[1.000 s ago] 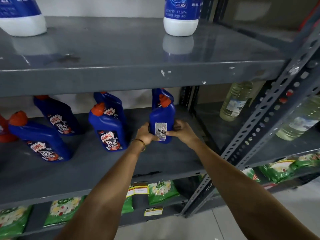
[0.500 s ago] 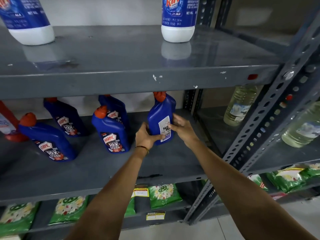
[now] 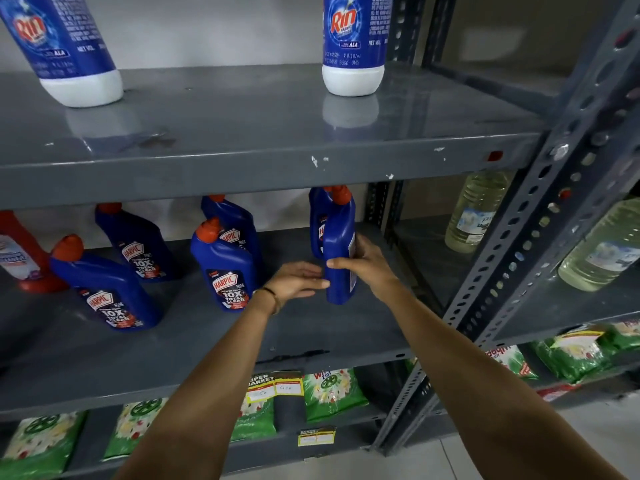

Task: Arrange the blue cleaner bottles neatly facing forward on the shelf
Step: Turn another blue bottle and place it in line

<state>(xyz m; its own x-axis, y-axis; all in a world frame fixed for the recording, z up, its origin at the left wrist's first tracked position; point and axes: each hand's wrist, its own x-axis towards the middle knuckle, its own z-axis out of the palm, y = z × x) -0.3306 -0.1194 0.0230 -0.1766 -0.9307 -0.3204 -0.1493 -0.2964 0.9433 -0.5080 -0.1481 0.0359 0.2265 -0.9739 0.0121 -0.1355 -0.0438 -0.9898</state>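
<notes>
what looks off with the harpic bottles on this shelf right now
The Harpic bottle gripped by the right hand is turned edge-on, its label facing right, not forward. The left hand rests open against it. The other Harpic bottles show front labels.

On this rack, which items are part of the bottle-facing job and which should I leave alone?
Job:
- held blue bottle, side-on, gripped by right hand; left hand beside it
- blue bottle behind it
- four Harpic bottles to the left, e.g.
- middle shelf

Ignore:
- Rin bottles
- red bottle
- clear liquid bottles
- green packets
</notes>
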